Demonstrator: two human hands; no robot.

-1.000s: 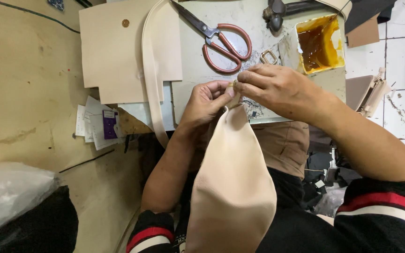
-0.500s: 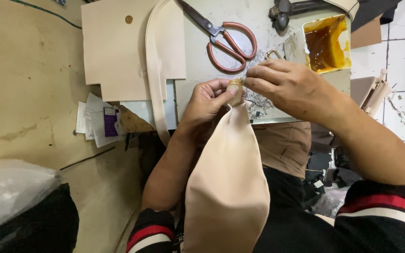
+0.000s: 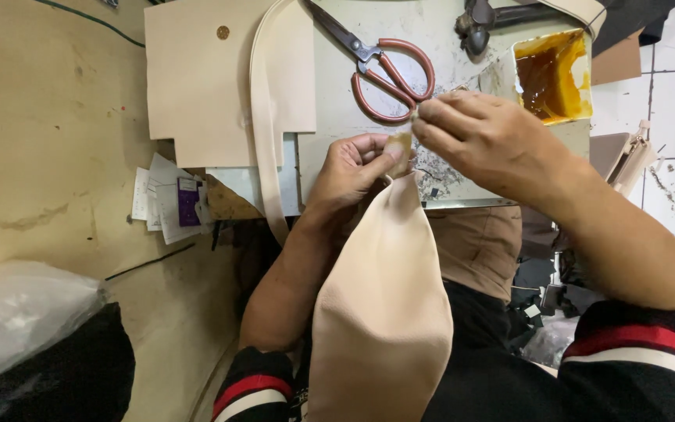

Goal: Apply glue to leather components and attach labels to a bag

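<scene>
The scissors point(image 3: 391, 78) lie on the work table point(image 3: 447, 31), just behind the two hands; the glue tray point(image 3: 552, 78) stands right of them; the flat leather panel point(image 3: 205, 86) lies left, under the strap point(image 3: 263, 117); paper scraps point(image 3: 167, 199) lie below the panel.

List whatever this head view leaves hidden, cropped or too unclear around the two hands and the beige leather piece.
- Right hand, head view: what its fingertips pinch is too small to tell.
- Narrow tip of the beige leather piece: partly covered by the left hand, whose fingers wrap it.
- Lower end of the leather piece: cut off by the bottom edge.
- Red-handled scissors: blade tips cropped by the top edge.
- Open tin of amber glue: depth unreadable.
</scene>
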